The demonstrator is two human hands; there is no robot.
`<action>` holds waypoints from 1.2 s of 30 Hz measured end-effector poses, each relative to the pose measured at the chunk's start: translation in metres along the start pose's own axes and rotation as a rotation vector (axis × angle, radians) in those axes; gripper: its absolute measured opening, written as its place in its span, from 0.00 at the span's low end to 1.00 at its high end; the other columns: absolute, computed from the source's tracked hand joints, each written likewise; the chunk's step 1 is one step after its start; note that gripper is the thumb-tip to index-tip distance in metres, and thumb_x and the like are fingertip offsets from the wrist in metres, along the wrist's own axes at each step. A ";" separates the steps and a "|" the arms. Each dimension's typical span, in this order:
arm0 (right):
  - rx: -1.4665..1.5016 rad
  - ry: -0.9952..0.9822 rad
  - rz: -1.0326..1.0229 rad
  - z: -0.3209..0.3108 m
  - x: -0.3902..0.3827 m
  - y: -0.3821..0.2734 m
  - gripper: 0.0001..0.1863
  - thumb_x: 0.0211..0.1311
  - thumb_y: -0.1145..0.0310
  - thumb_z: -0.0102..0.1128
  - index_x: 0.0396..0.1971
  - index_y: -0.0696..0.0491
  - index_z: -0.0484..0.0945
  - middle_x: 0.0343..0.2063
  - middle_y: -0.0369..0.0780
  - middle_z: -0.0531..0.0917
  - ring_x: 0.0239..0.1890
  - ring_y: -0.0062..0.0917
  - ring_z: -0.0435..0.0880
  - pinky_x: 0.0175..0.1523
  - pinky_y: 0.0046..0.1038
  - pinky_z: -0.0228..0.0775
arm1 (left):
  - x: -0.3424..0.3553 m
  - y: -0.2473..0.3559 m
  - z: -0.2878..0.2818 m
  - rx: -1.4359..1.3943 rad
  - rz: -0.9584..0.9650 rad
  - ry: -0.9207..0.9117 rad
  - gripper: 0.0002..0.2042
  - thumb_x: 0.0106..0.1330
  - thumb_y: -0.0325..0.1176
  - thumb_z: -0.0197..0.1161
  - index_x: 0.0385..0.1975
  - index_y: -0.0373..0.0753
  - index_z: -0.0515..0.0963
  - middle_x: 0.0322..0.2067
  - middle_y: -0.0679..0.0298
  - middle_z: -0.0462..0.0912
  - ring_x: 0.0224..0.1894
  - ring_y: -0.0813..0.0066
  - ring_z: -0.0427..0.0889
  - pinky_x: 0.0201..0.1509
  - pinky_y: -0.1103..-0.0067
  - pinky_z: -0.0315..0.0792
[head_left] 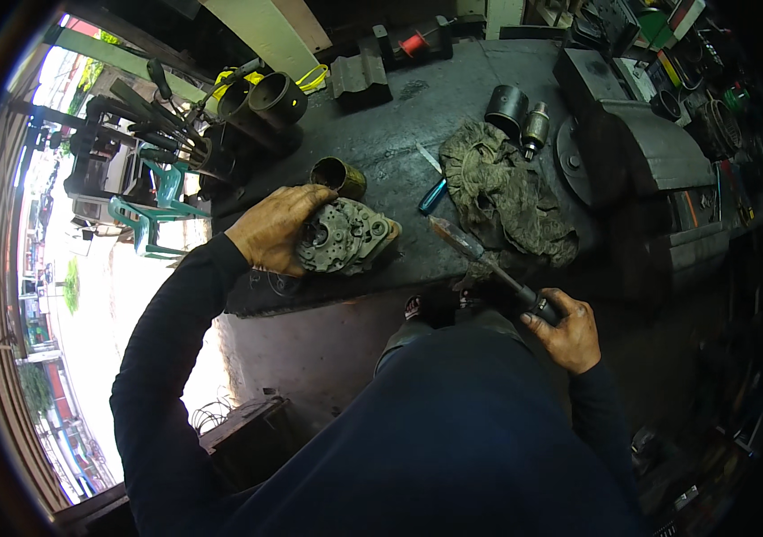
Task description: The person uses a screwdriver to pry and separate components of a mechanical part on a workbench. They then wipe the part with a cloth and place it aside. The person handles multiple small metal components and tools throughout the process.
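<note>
Near the front edge of the dark workbench (408,94), my left hand (272,228) grips the side of a grey metal alternator (350,237), its open face with the inner parts turned up. My right hand (567,333), in front of the bench edge, is closed round the dark handle of a large soldering iron (493,261). Its brownish, pointed tip slants up and left, apart from the alternator. Just behind the alternator lies a short, open metal cylinder (338,175). A blue-handled tool with a thin blade (432,197) lies between the alternator and a crumpled dirty rag (498,192).
Behind the rag are a black metal ring (507,107) and an armature (535,130). A large vise (645,152) takes up the right side. Tall dark cylinders (277,100) and a holder of tools (211,148) stand at left. A red spool (414,45) sits far back.
</note>
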State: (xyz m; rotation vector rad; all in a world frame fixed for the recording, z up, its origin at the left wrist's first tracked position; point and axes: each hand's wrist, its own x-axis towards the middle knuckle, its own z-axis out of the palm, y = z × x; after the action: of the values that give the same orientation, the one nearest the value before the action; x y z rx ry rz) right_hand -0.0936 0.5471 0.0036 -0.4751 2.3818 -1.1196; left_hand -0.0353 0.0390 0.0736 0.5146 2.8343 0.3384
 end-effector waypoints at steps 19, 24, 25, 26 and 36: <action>0.084 -0.241 -0.176 -0.023 0.029 -0.023 0.27 0.62 0.61 0.83 0.54 0.62 0.86 0.39 0.49 0.94 0.42 0.36 0.96 0.50 0.34 0.86 | 0.000 0.119 0.042 -0.191 -0.907 0.424 0.59 0.43 0.39 0.87 0.81 0.39 0.61 0.66 0.44 0.79 0.68 0.43 0.81 0.72 0.60 0.77; 0.004 -0.205 -0.235 -0.001 0.012 -0.042 0.28 0.62 0.58 0.82 0.56 0.61 0.86 0.40 0.50 0.94 0.43 0.38 0.96 0.52 0.35 0.88 | -0.004 0.108 0.034 -0.112 -0.812 0.339 0.61 0.42 0.43 0.89 0.82 0.46 0.62 0.69 0.47 0.77 0.67 0.44 0.83 0.68 0.59 0.81; 0.010 -0.204 -0.206 0.005 0.007 -0.046 0.28 0.62 0.58 0.82 0.56 0.61 0.86 0.41 0.49 0.94 0.43 0.39 0.96 0.52 0.36 0.88 | -0.005 0.105 0.033 -0.088 -0.780 0.321 0.62 0.41 0.44 0.90 0.82 0.47 0.62 0.69 0.47 0.76 0.66 0.45 0.84 0.67 0.59 0.83; 0.015 -0.202 -0.175 0.011 0.001 -0.049 0.28 0.63 0.58 0.82 0.56 0.60 0.86 0.41 0.49 0.94 0.43 0.40 0.96 0.51 0.36 0.88 | -0.005 0.103 0.033 -0.063 -0.742 0.326 0.61 0.41 0.44 0.90 0.82 0.48 0.62 0.70 0.48 0.76 0.66 0.45 0.84 0.66 0.59 0.83; 0.040 0.001 0.042 0.076 -0.067 -0.097 0.26 0.63 0.58 0.82 0.54 0.61 0.87 0.40 0.50 0.94 0.43 0.41 0.96 0.50 0.37 0.88 | -0.023 0.074 0.031 -0.036 -0.485 0.276 0.57 0.42 0.49 0.88 0.78 0.45 0.68 0.69 0.50 0.78 0.62 0.46 0.87 0.65 0.58 0.83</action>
State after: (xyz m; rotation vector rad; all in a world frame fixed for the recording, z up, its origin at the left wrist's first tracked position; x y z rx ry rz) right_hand 0.0137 0.4733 0.0549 -0.4098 2.3547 -1.1465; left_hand 0.0177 0.1035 0.0684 -0.2523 3.0787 0.3848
